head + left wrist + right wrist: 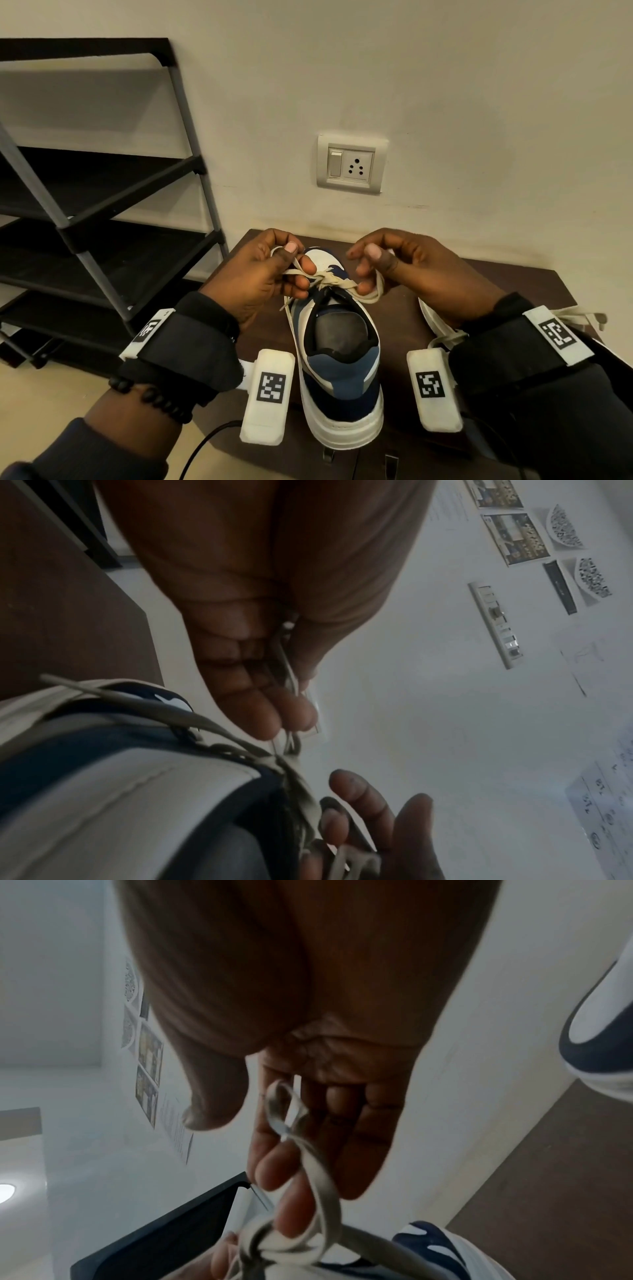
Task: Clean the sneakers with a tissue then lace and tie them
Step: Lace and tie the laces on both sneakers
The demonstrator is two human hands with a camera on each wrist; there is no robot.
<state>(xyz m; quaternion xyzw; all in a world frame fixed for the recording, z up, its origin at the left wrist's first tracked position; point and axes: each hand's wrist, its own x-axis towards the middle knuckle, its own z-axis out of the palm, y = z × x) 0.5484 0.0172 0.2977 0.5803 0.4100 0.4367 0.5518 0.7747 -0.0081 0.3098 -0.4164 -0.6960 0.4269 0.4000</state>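
A white and navy sneaker (pixel 337 363) stands on the dark brown table (pixel 411 329), heel toward me. Its cream lace (pixel 337 281) is crossed in a knot above the tongue. My left hand (pixel 295 263) pinches one lace loop between thumb and fingers, just left of the knot; the left wrist view shows the left hand (pixel 281 723) holding the strand above the sneaker (pixel 120 777). My right hand (pixel 364 274) sits right of the knot with the other loop hooked round its curled fingers (pixel 291 1199), thumb lifted off. A second sneaker (pixel 435 318) lies mostly hidden under my right wrist.
A black shoe rack (pixel 102 212) stands on the floor to the left of the table. A wall switch and socket (pixel 351 164) are on the wall behind. A black cable (pixel 205 445) runs off the table's near left edge.
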